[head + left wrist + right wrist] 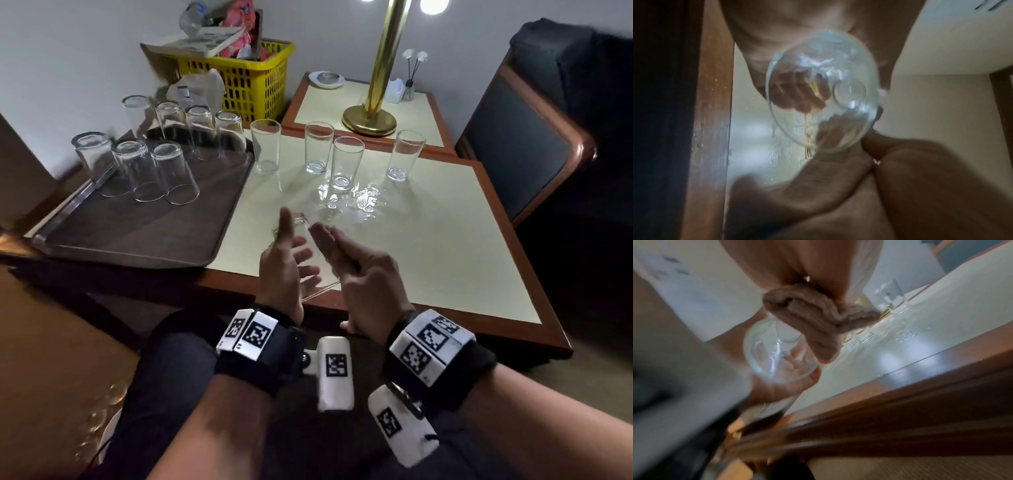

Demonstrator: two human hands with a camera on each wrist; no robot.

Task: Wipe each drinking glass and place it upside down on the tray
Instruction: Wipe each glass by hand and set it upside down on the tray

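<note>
My left hand [286, 255] grips a clear drinking glass [310, 270] lying on its side just above the table's front edge, thumb raised and fingers curled round it. In the left wrist view the glass [822, 105] shows its open mouth, with fingers visible through the wall. My right hand [346, 255] is pressed against the glass's right side; in the right wrist view it pinches a brownish cloth [816, 319] next to the glass [777, 352]. A dark tray [137, 233] on the left holds several upside-down glasses [173, 173]. Several upright glasses [346, 161] stand on the cream table [438, 253].
A wet patch [363, 202] glistens on the table below the upright glasses. Behind are a yellow basket [253, 82] full of clutter, a brass lamp base [370, 120] on a second small table, and a dark chair [524, 147] at the right.
</note>
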